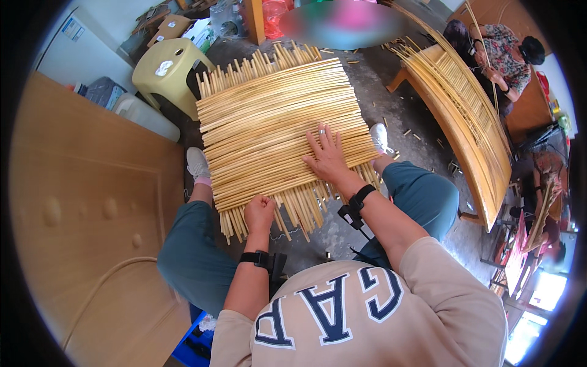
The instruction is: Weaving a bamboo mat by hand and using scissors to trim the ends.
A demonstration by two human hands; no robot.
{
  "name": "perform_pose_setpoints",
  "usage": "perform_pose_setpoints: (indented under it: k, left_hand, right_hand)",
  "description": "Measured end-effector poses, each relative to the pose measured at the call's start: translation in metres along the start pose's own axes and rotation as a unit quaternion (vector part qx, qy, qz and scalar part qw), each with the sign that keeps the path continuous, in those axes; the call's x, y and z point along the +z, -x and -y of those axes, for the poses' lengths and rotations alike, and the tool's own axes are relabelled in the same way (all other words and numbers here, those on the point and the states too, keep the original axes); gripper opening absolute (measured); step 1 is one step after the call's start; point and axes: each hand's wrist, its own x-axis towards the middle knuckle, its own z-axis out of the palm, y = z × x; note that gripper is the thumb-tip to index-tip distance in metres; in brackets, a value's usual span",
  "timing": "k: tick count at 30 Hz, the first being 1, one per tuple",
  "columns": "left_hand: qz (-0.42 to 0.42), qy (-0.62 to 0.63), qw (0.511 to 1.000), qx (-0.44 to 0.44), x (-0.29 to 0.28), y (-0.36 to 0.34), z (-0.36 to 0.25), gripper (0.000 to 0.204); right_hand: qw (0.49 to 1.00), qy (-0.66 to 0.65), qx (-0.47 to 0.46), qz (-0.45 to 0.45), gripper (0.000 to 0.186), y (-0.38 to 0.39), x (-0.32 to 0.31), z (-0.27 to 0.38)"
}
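Dozens of slender straw-coloured sticks (275, 116) are lying side by side beneath the right hand (328, 154), spreading left and forward of it as a broad, mat-like layer. Tone is varying from pale gold to browner streaks; side ends are running slightly ragged. A lower set of crosswise sticks (299, 211) is showing under this layer, uneven tips poking out beyond the far edge and also on the near side, around the left hand (261, 214).

Right hand: lying palm down, fingers spreading wide, pressing or resting on the layer, gripping nothing. Left hand: curling into a fist at the near edge; its palm is facing away, so cannot tell whether a stick end is sitting inside.

Well to the right of the right hand, a curved wooden desk (474, 174) is bearing more sticks; a co-worker (510, 46) is sitting past it. Ahead and left of both hands, a pale yellow stool (156, 70) is standing.

Hard to make out: the middle of the lower set is hiding under the top layer, as is whatever is supporting both. Far ahead, a smeared pink-and-green patch (342, 24) is masking detail. The dark fisheye rim is cutting off the surroundings.
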Motion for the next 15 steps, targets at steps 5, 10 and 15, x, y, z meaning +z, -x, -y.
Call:
perform_pose_setpoints:
  k: [5,10,15]
  left_hand:
    - [-0.017,-0.032,0.999,0.010,0.001,-0.001,-0.001,0.014]
    - [-0.021,-0.066,0.997,0.018,0.011,-0.005,0.003,0.015]
    - [0.008,-0.027,1.000,0.002,0.018,-0.006,-0.002,0.013]
  right_hand:
    - [0.995,0.070,-0.025,0.072,0.067,0.006,0.002,0.001]
    - [0.994,0.070,-0.039,0.067,0.065,-0.008,0.007,-0.012]
    - [0.994,0.074,-0.069,0.035,0.065,-0.013,0.008,-0.018]
